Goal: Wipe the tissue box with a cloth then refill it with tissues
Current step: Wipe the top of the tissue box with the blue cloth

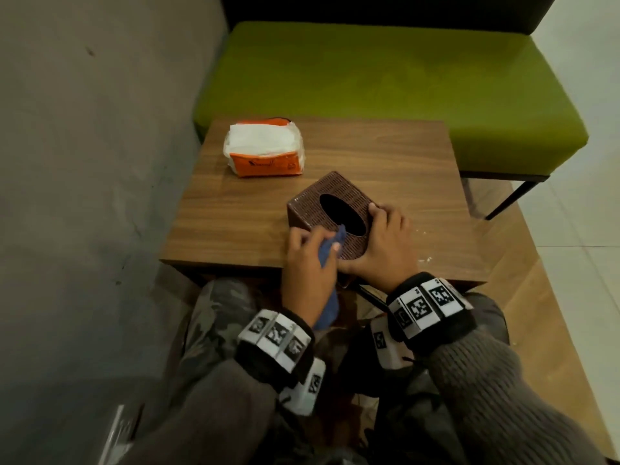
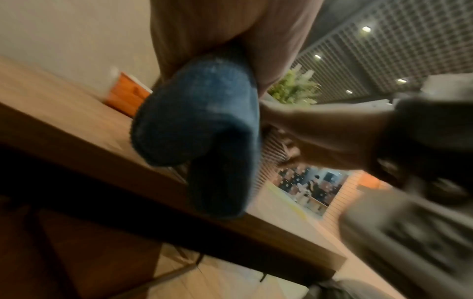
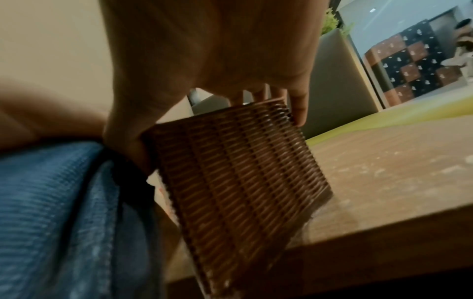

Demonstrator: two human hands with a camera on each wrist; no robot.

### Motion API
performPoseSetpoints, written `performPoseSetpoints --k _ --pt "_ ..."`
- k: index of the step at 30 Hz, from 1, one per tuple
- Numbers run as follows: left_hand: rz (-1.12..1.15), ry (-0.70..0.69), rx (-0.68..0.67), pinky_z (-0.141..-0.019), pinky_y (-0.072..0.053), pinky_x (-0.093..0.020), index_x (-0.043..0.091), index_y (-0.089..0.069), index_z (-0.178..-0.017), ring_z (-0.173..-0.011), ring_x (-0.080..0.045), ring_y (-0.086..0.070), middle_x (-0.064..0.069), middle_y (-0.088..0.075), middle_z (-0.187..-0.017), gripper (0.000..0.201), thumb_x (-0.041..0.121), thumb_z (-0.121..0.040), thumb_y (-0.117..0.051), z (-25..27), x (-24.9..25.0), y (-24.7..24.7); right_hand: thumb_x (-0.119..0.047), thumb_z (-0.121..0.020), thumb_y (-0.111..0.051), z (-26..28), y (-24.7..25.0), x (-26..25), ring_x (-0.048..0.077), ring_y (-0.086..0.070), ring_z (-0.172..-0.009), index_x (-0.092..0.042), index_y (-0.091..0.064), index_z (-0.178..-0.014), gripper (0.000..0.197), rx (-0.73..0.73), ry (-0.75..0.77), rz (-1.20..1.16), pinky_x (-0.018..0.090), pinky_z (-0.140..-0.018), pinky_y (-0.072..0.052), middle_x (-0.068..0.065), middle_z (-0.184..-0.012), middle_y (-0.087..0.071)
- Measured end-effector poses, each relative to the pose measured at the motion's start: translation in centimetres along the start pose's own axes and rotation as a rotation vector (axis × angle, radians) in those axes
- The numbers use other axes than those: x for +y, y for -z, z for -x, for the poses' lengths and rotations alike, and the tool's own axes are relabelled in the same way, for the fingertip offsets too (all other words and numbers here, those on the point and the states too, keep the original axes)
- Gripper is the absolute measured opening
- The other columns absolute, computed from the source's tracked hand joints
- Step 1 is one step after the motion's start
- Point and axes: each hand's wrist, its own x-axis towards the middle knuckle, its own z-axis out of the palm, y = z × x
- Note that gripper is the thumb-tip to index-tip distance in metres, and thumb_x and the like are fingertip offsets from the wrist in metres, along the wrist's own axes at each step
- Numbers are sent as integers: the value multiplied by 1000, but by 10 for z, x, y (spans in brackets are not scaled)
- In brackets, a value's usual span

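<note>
Your right hand (image 1: 382, 239) clamps the box (image 1: 330, 213), fingers curled over its far top edge and thumb low on the near side, tipping it toward you at the table (image 1: 235, 213) edge. It looks like a light, hollow, stiff weave, ridged enough for a sure grip, so hold it by the edges and press gently or it may skid. Your left hand (image 1: 307, 263) pinches the soft blue cloth (image 1: 335, 243) against the top beside the oval hole, the rest hanging below your palm. The tissues (image 1: 265, 147) lie well beyond your fingertips, squashy, best taken by the sides.
</note>
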Motion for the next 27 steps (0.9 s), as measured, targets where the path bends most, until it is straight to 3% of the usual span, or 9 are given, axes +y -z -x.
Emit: performPoseSetpoints --k 3,5,7,9,14,18,20,23,27 --pt "89 42 82 -70 -33 -14 9 -58 -96 -82 -11 -46 -4 -42 -100 13 20 -90 -59 -4 3 -6 -72 -49 -56 5 0 -5 37 -36 -122 4 -36 -138 119 -16 -54 35 42 -106 -30 21 -133 -39" --pt "111 135 137 -73 -33 -18 8 -58 -102 -87 -14 -47 -6 -46 -104 17 21 -90 -59 -29 -5 0 -72 -49 -62 9 2 -6 37 -32 -125 2 -27 -143 125 -76 -87 85 41 -108 -23 21 -137 -37" --pt "143 209 167 -76 -37 -24 8 -56 -104 -95 -22 -52 -12 -52 -110 20 20 -89 -61 -56 -15 7 -78 -44 -51 15 2 -7 36 -31 -126 -1 -22 -146 131 -103 -108 116 40 -108 -19 19 -138 -37" --pt "155 235 150 -77 -39 -28 5 -54 -103 -101 -27 -54 -16 -55 -109 23 19 -87 -64 -70 -17 10 -73 -50 -63 19 2 -10 36 -28 -128 -2 -21 -146 127 -94 -144 70 43 -111 -21 20 -139 -34" --pt "239 209 66 -61 -33 -17 6 -54 -94 -80 -15 -53 -5 -58 -87 18 17 -86 -66 -19 -4 0 -65 -58 -72 30 -3 -28 38 -26 -127 -3 -21 -147 119 48 -283 -35 43 -110 -22 22 -135 -33" --pt "318 224 24 -61 -42 -12 9 -56 -81 -73 -12 -56 -2 -61 -76 19 20 -82 -70 4 -6 5 -67 -51 -60 38 -12 -34 48 -35 -119 2 -36 -141 116 191 -312 -129 55 -104 -28 30 -126 -41" --pt "258 213 12 -65 -46 -27 10 -55 -80 -75 -18 -59 -6 -63 -78 21 24 -82 -71 -13 -9 13 -64 -47 -60 44 -16 -34 52 -37 -118 2 -40 -138 114 196 -289 -116 59 -102 -30 33 -126 -42" --pt "10 106 46 -67 -46 -35 18 -51 -80 -80 -22 -56 -5 -59 -90 20 27 -83 -68 -53 -6 22 -62 -45 -66 52 -22 -31 48 -39 -113 -1 -41 -137 114 167 -259 -95 59 -94 -39 32 -125 -42" --pt "-256 84 -17 -70 -45 -39 20 -46 -84 -87 -32 -53 -11 -51 -101 20 26 -85 -65 -103 -5 30 -65 -57 -71 51 -14 -30 40 -26 -126 -10 -24 -148 116 48 -299 -42 47 -106 -30 23 -139 -28"
